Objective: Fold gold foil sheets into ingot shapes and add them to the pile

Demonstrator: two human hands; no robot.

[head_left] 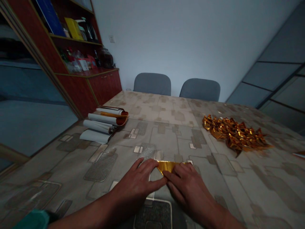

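A small piece of shiny gold foil paper (166,166), folded with a slanted left edge, lies on the patterned tablecloth near the front. My left hand (140,179) has its fingertips at the foil's left end, its thumb stretched towards the lower edge. Over the right part of the foil rests my right hand (187,183), fingers bent together and pressing it to the table; they hide that part of it.
Several folded gold foil pieces (234,133) form a cluster at the right. Rolled and curved sheets (101,125), white and gold, lie at the left. Two grey chairs (152,84) stand behind the table (164,109). A red-brown cabinet (105,84) is at the back left.
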